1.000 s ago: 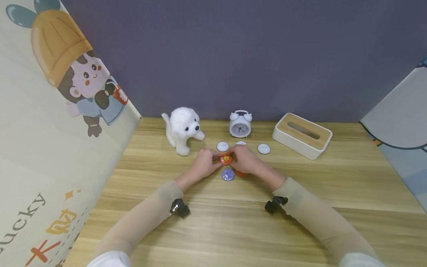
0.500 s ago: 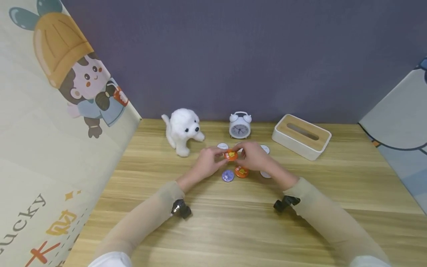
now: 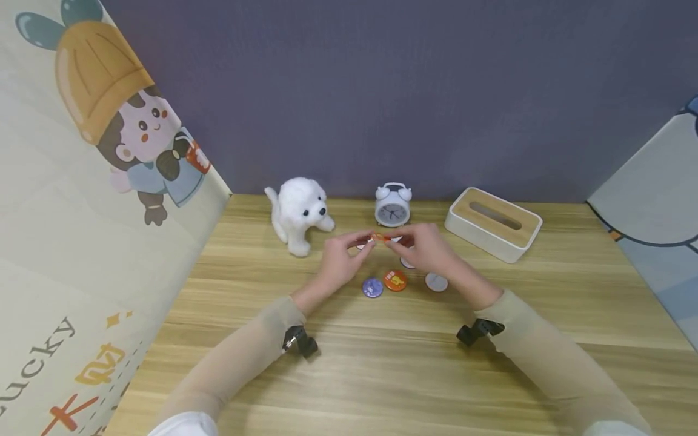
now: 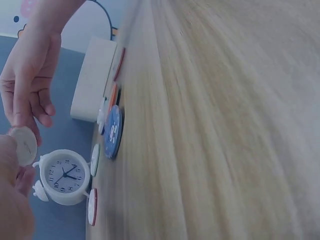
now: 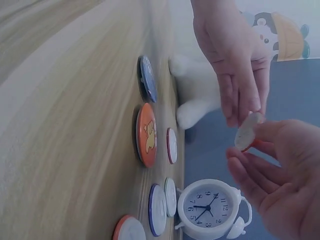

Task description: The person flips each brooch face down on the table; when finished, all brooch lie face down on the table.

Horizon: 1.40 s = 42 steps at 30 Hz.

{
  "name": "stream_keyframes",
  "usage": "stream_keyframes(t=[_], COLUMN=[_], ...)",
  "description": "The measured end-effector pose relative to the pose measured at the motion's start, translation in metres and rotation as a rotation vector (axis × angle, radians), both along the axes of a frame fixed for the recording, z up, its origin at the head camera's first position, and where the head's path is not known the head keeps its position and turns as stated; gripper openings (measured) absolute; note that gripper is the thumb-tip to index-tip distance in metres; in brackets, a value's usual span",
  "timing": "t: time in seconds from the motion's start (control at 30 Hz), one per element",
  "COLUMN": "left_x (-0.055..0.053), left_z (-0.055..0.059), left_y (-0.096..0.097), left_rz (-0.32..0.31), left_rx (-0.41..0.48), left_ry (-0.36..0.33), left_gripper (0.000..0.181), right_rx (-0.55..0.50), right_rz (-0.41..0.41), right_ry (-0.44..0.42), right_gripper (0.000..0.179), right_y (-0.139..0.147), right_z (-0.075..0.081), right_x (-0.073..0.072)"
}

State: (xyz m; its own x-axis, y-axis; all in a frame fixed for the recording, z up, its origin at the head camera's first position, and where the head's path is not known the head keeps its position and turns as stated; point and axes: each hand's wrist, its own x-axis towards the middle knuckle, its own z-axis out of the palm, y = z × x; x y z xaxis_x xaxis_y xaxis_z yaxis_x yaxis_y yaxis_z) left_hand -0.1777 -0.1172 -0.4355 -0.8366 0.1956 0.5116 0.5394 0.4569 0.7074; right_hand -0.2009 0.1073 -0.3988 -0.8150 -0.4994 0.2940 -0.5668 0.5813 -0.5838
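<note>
Both hands pinch one round orange badge (image 3: 380, 237) by its edges, raised above the table. In the head view it is seen nearly edge-on between the fingertips, while both wrist views show its pale back (image 5: 245, 135). My left hand (image 3: 339, 260) grips it from the left and my right hand (image 3: 428, 248) from the right. Just in front of the hands, a purple-blue badge (image 3: 372, 287) and a second orange badge (image 3: 395, 280) lie face up. Several badges lie with white sides up, one of them (image 3: 436, 282) below the right wrist; others are partly hidden by the hands.
At the back of the wooden table (image 3: 354, 375) stand a white plush dog (image 3: 300, 212), a white alarm clock (image 3: 392, 206) and a white tissue box (image 3: 493, 224) with a wooden lid. A dark panel (image 3: 403, 97) rises behind them.
Both hands have lifted the orange badge up and away from the table badges. Its printed face, visible earlier, has tilted out of sight. The second orange badge has come into full view.
</note>
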Motion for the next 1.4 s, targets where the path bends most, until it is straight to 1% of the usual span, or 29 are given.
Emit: stream_keyframes(t=[0.13, 0.23, 0.37, 0.53, 0.7, 0.87, 0.97, 1.13, 1.27, 1.4], left_x=[0.0, 0.001, 0.002, 0.002, 0.0, 0.0, 0.0, -0.002, -0.004, -0.002], left_z=[0.0, -0.001, -0.001, -0.001, -0.003, -0.005, -0.006, -0.009, -0.013, -0.016], left_y=[0.0, -0.001, -0.002, -0.002, -0.003, -0.004, -0.004, -0.004, -0.004, -0.004], left_rz=[-0.025, -0.033, -0.028, -0.019, -0.025, -0.025, -0.018, -0.021, -0.034, -0.039], left_rx=[0.043, 0.03, -0.002, -0.018, -0.053, -0.098, -0.132, -0.195, -0.206, -0.218], left_ry=[0.051, 0.079, 0.103, 0.095, 0.065, 0.045, 0.038, 0.021, 0.011, -0.003], left_gripper=[0.038, 0.044, 0.047, 0.044, 0.041, 0.039, 0.038, 0.037, 0.036, 0.036], right_rx=[-0.069, -0.097, -0.094, -0.084, -0.07, -0.04, -0.018, 0.012, 0.029, 0.032], right_rz=[-0.013, -0.018, -0.023, -0.012, -0.01, 0.004, 0.024, 0.049, 0.074, 0.108], right_ry=[-0.033, -0.071, -0.089, -0.115, -0.156, -0.118, -0.091, -0.072, -0.043, -0.038], right_gripper=[0.021, 0.019, 0.02, 0.024, 0.027, 0.03, 0.036, 0.045, 0.046, 0.042], right_y=[-0.002, -0.003, -0.006, -0.008, -0.009, -0.009, -0.008, -0.005, -0.003, -0.003], right_z=[0.002, 0.002, 0.002, 0.002, 0.001, -0.002, -0.003, -0.008, -0.014, -0.018], right_x=[0.001, 0.001, 0.0, 0.0, 0.0, -0.001, -0.001, -0.003, -0.007, -0.008])
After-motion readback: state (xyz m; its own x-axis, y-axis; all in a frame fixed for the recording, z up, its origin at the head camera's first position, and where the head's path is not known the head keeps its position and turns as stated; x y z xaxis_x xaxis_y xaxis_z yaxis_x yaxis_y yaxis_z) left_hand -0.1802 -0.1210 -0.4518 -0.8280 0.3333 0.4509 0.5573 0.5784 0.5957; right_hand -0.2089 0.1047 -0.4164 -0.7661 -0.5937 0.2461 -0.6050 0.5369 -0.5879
